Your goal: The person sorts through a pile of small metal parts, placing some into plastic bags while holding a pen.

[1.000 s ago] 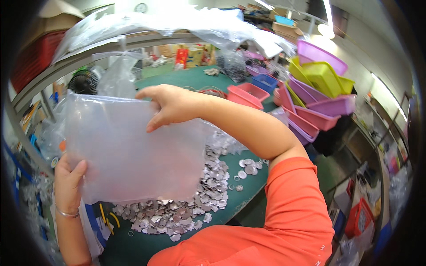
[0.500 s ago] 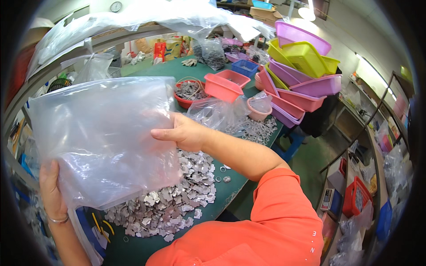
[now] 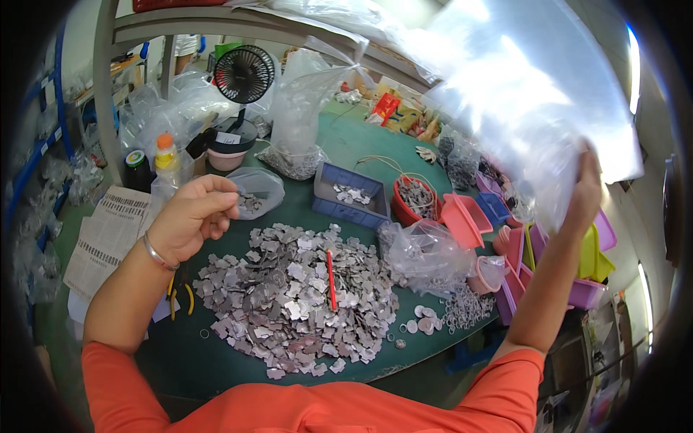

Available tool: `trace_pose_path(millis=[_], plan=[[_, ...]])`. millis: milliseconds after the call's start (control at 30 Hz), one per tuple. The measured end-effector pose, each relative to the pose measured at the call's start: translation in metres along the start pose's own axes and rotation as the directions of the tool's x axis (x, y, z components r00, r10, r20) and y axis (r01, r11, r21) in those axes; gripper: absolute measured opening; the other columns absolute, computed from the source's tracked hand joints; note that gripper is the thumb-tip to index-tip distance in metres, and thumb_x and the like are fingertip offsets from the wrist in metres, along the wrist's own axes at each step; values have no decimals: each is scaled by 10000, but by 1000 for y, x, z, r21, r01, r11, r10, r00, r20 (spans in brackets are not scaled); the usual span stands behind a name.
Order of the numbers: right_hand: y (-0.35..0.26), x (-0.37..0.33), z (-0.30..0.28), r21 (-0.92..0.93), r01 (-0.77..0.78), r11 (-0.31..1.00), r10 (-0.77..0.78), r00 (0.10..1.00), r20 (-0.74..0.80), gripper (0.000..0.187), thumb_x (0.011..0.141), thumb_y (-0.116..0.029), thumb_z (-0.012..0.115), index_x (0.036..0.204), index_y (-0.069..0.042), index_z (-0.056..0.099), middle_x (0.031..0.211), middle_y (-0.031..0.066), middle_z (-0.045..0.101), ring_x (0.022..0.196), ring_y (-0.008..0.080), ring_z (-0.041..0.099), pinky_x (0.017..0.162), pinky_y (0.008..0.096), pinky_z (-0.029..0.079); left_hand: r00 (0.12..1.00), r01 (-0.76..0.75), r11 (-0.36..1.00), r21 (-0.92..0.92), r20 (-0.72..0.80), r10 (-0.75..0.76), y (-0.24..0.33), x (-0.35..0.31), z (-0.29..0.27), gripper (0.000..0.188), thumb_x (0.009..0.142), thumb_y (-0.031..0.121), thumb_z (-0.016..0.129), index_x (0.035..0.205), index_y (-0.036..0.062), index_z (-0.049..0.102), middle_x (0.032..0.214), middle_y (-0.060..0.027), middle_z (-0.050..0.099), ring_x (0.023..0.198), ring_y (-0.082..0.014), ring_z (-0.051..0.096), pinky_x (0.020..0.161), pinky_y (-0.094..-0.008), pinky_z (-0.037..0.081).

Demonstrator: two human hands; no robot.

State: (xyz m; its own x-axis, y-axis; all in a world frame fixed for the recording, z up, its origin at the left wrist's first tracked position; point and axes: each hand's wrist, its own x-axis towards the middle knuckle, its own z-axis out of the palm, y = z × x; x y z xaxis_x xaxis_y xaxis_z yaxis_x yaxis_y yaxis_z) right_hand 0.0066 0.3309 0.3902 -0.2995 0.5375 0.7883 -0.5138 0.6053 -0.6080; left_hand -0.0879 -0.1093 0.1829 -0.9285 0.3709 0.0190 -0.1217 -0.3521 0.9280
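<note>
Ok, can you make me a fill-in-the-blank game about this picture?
1. The clear plastic is held up in the person's ____ hand.
2. The silver bracelet is on the person's ____ wrist.
3. The thin stick on the heap of metal pieces is coloured ____.
4. The round fan is coloured ____.
Missing words: right; left; red; black.

Left head-worn fisheye: looks down and forward over green table (image 3: 180,364), near, wide.
</note>
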Motion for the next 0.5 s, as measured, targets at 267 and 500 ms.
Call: trace_pose_path(millis=[267,500], plan=[[-16,118,116,-581,712,394,-810,568,147,367,825,-42,464,1100,-228,619,1120,35,627,899,215,631,792,313,499,999,30,998,53,21,-31,1,-20,0,118,842,96,595,925,48,526,708,-52,606,553,-85,563,467,-190,434],[69,131,238,-614,685,392,-464,724,511,320,855,-214,516,1168,-239,579,1224,89,554,1083,293,546,932,380,416,993,59,994,97,-110,-48,-4,-68,-44,110,844,105,600,910,42,539,735,-66,632,559,-87,583,482,-164,448]])
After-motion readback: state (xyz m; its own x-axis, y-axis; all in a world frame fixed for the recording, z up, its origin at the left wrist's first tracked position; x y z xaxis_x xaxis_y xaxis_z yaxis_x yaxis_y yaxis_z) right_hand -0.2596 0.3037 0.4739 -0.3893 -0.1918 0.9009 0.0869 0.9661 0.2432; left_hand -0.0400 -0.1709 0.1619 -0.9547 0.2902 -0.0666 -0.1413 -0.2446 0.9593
